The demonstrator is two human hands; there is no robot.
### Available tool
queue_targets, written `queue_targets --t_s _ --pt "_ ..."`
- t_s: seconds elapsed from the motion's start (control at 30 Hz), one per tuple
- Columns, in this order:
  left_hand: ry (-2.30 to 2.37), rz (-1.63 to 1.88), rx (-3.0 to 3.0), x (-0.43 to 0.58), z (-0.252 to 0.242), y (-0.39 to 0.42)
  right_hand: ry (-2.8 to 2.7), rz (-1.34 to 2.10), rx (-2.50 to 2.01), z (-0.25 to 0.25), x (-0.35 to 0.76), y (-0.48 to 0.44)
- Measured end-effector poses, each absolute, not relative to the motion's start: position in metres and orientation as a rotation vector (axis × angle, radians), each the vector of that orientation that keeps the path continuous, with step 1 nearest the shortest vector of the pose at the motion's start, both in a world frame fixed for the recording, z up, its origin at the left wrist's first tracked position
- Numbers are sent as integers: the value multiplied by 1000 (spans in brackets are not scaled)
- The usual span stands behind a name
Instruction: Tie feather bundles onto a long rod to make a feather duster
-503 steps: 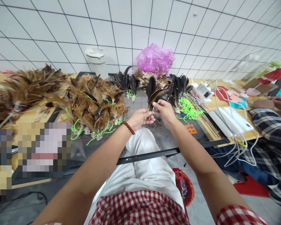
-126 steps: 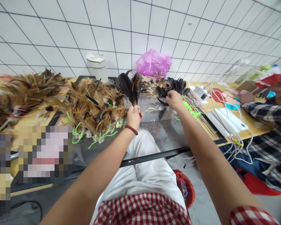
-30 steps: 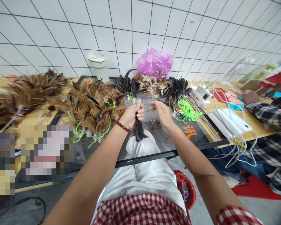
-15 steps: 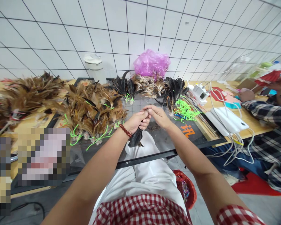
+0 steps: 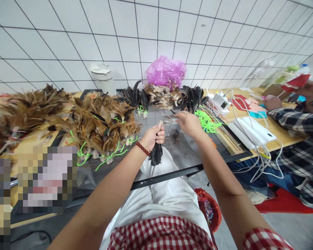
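My left hand, with a red bead bracelet on its wrist, is closed in a fist round a bunch of black feathers that hangs tips down, its pale quill ends poking out above the fist. My right hand is blurred by motion a little to the right, over the dark mat, near a tangle of neon green ties. I cannot make out its fingers. Tied bunches of brown feathers lie to the left, and black feather bunches lie behind.
A pink plastic bag and a white lidded cup stand by the tiled wall. White devices with cables lie at the right, where another person in a plaid sleeve works. A red basket sits under the table edge.
My right hand has pulled away from my left fist toward the right, and now shows blurred. My left hand keeps its grip on the upside-down black bunch.
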State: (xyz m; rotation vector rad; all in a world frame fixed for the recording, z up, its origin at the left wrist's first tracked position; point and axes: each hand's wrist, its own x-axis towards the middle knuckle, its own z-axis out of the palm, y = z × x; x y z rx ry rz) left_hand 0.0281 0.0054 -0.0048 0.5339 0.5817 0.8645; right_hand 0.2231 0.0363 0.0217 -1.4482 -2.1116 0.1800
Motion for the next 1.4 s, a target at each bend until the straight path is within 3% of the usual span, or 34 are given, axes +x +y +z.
queue_targets --t_s 0.13,0.37,0.5,0.67,0.77,1.17,1.4 --pt "525 883 455 22 -6 11 -2133 -200 -2074 38 288 50" --pt "486 799 457 19 -6 12 -2395 -351 -2014 15 323 68" --pt "481 792 473 18 -9 13 -1894 31 -1897 28 341 71" --pt "461 792 485 20 -12 14 -1315 726 -1327 70 356 61" --pt "465 801 495 21 -13 14 -1193 956 -1129 87 343 53" --pt "472 974 658 30 -3 1 -1338 1514 -955 49 204 31" --pt "731 856 769 37 -4 0 -1517 1213 -898 35 178 32"
